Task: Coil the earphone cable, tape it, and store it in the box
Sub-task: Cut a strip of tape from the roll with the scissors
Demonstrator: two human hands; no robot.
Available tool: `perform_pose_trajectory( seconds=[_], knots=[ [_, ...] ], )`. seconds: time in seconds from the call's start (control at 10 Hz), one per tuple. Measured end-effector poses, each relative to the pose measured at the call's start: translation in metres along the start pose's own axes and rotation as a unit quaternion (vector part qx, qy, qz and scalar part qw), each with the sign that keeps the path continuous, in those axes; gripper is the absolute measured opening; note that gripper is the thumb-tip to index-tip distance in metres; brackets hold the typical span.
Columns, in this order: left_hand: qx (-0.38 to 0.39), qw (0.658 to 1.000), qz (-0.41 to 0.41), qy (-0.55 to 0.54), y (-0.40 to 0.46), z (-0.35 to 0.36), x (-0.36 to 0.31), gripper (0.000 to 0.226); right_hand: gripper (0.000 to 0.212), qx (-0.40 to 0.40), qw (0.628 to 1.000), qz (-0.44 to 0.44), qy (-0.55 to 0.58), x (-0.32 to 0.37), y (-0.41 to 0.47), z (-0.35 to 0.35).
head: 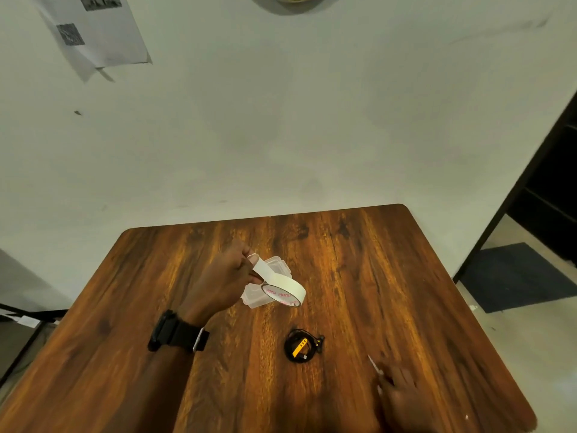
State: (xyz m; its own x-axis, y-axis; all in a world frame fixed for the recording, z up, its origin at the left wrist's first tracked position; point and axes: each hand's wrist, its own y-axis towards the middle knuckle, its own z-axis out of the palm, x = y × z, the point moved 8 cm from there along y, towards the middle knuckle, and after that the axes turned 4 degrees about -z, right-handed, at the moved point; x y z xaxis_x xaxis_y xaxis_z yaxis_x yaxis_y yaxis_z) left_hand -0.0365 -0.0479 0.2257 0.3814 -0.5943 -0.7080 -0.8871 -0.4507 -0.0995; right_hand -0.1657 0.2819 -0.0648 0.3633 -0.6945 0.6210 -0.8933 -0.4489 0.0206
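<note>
A: Your left fingers [249, 260] pinch the loose end of the white tape roll [285, 292], so the roll hangs above the clear box [274, 267] on the table [406, 276].

B: And the earphone cable [301, 345]?

A: Coiled, lying on the wood nearer you, apart from the box. Your right hand [402, 398] rests beside it; I cannot tell its grip.

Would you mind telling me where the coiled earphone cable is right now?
In the head view, the coiled earphone cable lies on the wooden table, nearer the person than the plastic box, between the left hand and right hand.
</note>
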Motion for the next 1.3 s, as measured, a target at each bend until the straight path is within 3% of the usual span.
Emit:
perform_pose_trajectory(
  seconds=[0.2, 0.3, 0.4, 0.5, 0.6, 0.7, 0.8, 0.9, 1.0, 1.1, 1.2, 1.3],
  knots=[
    [0.008, 1.000, 0.009, -0.018, -0.003, 0.011, -0.009, 0.010, 0.038, 0.158, 0.986, -0.015, 0.050, -0.027, -0.094, 0.056],
    [0.014, 1.000, 0.018, -0.010, -0.003, 0.017, -0.014, 0.009, 0.028, 0.098, 0.992, -0.073, 0.016, -0.014, -0.101, 0.041],
    [0.023, 0.999, 0.030, -0.001, -0.001, 0.021, -0.019, 0.013, 0.043, 0.115, 0.983, -0.118, -0.076, -0.015, -0.100, 0.037],
    [0.026, 0.999, 0.041, 0.005, -0.001, 0.020, -0.024, 0.014, 0.027, 0.091, 0.985, -0.132, -0.070, -0.025, -0.103, 0.026],
    [0.031, 0.997, 0.063, 0.012, 0.000, 0.014, -0.033, 0.014, 0.020, -0.036, 0.996, 0.038, 0.078, -0.008, -0.100, -0.013],
    [0.038, 0.995, 0.090, 0.028, 0.000, 0.008, -0.043, 0.012, 0.015, -0.096, 0.940, 0.148, 0.292, 0.030, -0.093, -0.036],
    [0.056, 0.989, 0.129, 0.053, 0.000, -0.004, -0.058, 0.009, 0.023, -0.023, 0.758, 0.208, 0.618, 0.101, -0.048, -0.051],
    [0.068, 0.985, 0.149, 0.060, -0.001, -0.013, -0.066, 0.008, 0.031, 0.040, 0.666, 0.166, 0.726, 0.156, -0.018, -0.075],
    [0.080, 0.980, 0.170, 0.072, -0.001, -0.026, -0.077, 0.009, 0.036, 0.109, 0.656, 0.121, 0.737, 0.217, 0.011, -0.108],
    [0.076, 0.975, 0.189, 0.089, -0.002, -0.035, -0.085, 0.008, 0.039, 0.144, 0.707, 0.080, 0.687, 0.247, 0.023, -0.127],
    [0.063, 0.968, 0.218, 0.109, -0.005, -0.047, -0.097, 0.009, 0.036, 0.118, 0.903, -0.093, 0.403, 0.286, 0.043, -0.171],
    [0.058, 0.963, 0.234, 0.118, -0.006, -0.052, -0.103, 0.010, 0.039, 0.091, 0.956, -0.248, 0.128, 0.323, 0.053, -0.195]
  ],
)
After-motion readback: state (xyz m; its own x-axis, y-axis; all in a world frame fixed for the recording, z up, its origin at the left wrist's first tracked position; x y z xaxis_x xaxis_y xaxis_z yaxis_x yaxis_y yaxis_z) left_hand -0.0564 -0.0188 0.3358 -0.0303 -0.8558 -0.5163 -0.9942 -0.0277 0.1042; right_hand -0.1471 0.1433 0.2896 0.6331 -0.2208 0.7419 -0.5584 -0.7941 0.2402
